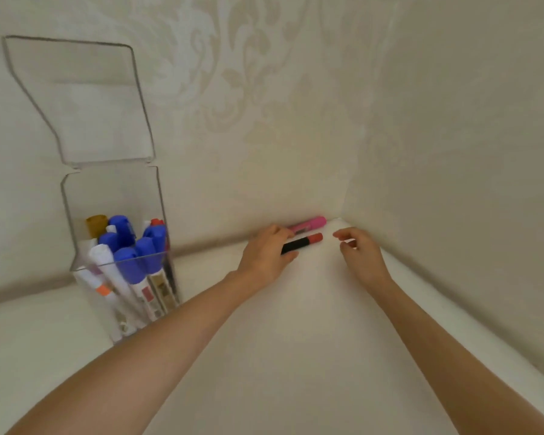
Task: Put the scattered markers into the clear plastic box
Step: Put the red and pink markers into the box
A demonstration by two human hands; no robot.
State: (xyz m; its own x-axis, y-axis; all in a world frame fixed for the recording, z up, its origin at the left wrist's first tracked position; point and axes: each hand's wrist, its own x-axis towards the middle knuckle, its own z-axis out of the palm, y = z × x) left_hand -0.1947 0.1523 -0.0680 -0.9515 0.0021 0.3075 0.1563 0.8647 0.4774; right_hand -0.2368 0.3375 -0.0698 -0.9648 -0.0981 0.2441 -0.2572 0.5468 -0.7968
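1. At the far corner of the white tabletop (296, 324), where two pale patterned walls (296, 105) meet, both of your bare hands are stretched out.
2. Your left hand (266, 257) is closed around the black barrel of a black marker with a red cap (302, 242); the capped end sticks out to the right, past your fingers, and the marker lies roughly level, low over the surface. Whether it touches the table cannot be told.
3. Your right hand (363, 254) is just beside that red cap, apart from it, with the fingers curled loosely and nothing between them.
4. A pink marker (308, 223) lies on the table right against the back wall, just behind the one you hold, its near end hidden by your left fingers.
5. Well to the left stands the clear plastic box (113, 199), upright near the back wall, with its hinged lid (76, 98) swung up and leaning against the wall.
6. Inside the box several markers (132, 262) stand on end, caps upward: a number of blue caps, a white one, a golden-brown one at the back left, and a red one at the back right.
7. Their white barrels show through the front wall of the box, blurred, so the labels cannot be read.
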